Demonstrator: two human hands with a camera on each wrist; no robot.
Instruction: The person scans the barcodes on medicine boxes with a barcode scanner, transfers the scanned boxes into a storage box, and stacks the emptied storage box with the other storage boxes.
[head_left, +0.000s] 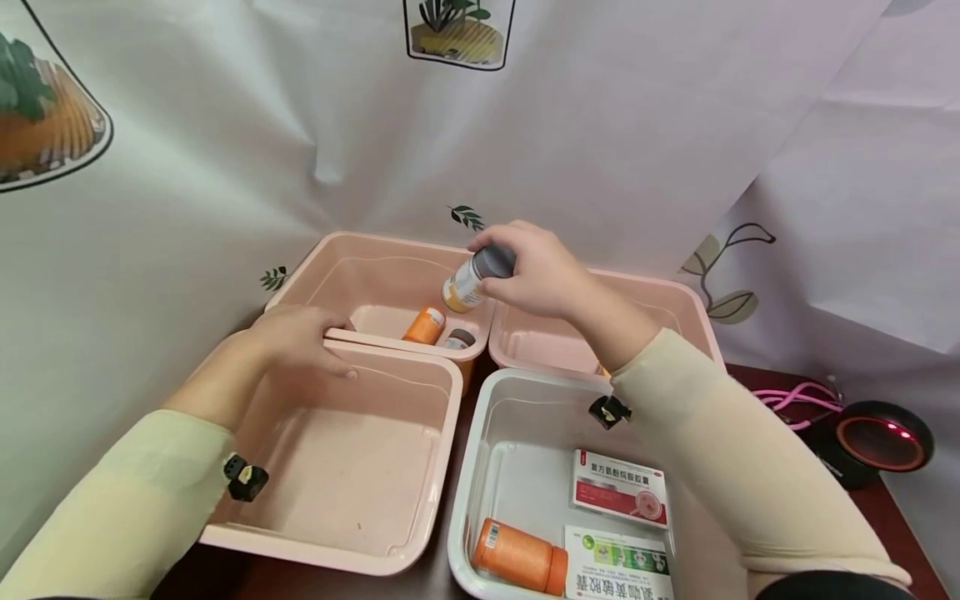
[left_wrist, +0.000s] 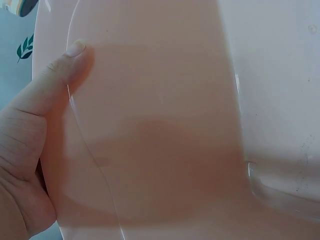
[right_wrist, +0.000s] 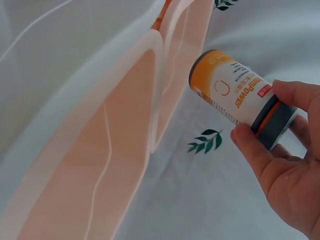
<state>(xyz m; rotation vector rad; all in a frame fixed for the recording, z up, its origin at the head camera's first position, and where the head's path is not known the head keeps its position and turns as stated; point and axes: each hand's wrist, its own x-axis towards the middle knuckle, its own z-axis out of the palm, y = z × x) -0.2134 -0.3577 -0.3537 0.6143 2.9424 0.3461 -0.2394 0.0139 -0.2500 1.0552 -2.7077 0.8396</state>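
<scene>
My right hand grips a pill bottle by its dark grey cap. The bottle is white and orange and hangs tilted over the back left pink bin, its base pointing down and left. Inside that bin lie an orange bottle and another bottle with a grey cap. My left hand holds the adjoining rims of the back left bin and the front left pink bin. In the left wrist view its thumb lies against a bin's inner wall.
A whitish bin at front right holds an orange bottle, a red and white medicine box and a green and white box. Behind it stands another pink bin. A black round device with pink cable sits far right.
</scene>
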